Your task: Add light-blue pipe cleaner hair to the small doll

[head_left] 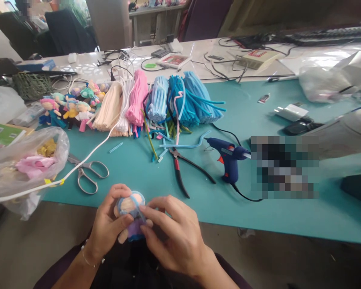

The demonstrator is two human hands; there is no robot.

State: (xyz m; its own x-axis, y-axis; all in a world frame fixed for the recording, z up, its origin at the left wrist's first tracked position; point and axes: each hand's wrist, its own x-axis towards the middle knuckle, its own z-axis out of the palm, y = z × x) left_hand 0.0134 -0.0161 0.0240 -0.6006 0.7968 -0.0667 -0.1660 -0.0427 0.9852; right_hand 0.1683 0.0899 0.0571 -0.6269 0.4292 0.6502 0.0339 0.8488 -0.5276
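Note:
A small fuzzy doll (135,228) with light-blue hair, a peach face and a purple body is in front of the mat's near edge. My left hand (110,224) is closed around its head, thumb in front and fingers behind. From the other side, my right hand (176,233) pinches a light-blue pipe cleaner (141,215) hanging along the doll's head; its tip is partly hidden by my fingers. Beyond my hands, red-and-black handled pliers (177,172) rest on the mat. Scissors with grey handles (88,176) lie to the left.
A blue glue gun (230,158) stands right of the pliers, its cord trailing. Bundles of pipe cleaners (159,98) line the back of the green mat (289,216), beside several finished dolls (70,106). A plastic bag (57,150) and a white cable (93,150) occupy the left.

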